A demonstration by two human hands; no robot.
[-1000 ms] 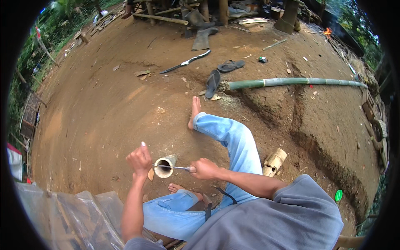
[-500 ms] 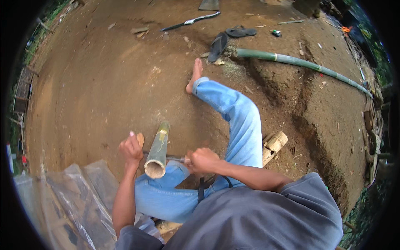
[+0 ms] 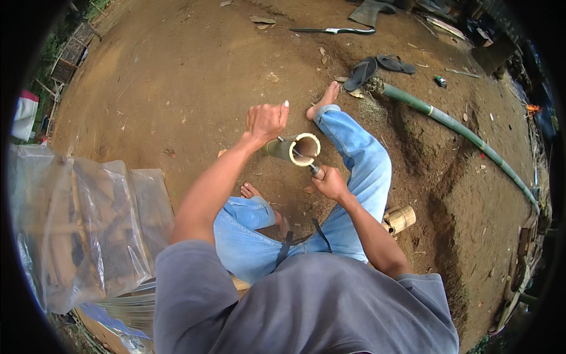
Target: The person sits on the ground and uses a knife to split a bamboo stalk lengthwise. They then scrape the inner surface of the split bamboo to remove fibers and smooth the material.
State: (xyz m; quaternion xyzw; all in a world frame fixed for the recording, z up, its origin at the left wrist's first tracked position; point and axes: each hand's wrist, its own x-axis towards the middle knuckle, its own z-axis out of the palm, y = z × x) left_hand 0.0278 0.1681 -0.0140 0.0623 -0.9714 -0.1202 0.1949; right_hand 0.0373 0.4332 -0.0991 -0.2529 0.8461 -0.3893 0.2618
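Observation:
A short bamboo tube (image 3: 279,150) rises between my legs, its pale, open mouth facing me. A thin knife (image 3: 297,152) crosses this mouth at a slant. My right hand (image 3: 332,184), just to the lower right of the rim, is closed around the knife's handle. Beyond the tube's upper left side, my left hand (image 3: 266,123) makes a closed grip at the other end of the knife. Its fingers hide that end, and the thumb points up. How deep the blade sits in the rim I cannot tell.
A long green bamboo pole (image 3: 445,120) lies at the right, near dark sandals (image 3: 361,74). Another knife (image 3: 333,30) rests on the far soil. Clear plastic sheeting (image 3: 109,218) covers boards at the left. A cut bamboo piece (image 3: 401,219) is beside my right leg.
Both hands have moved farther out and to the right with the knife. The bamboo tube has tilted, and the blade now crosses its mouth rather than lying behind it. My view has shifted.

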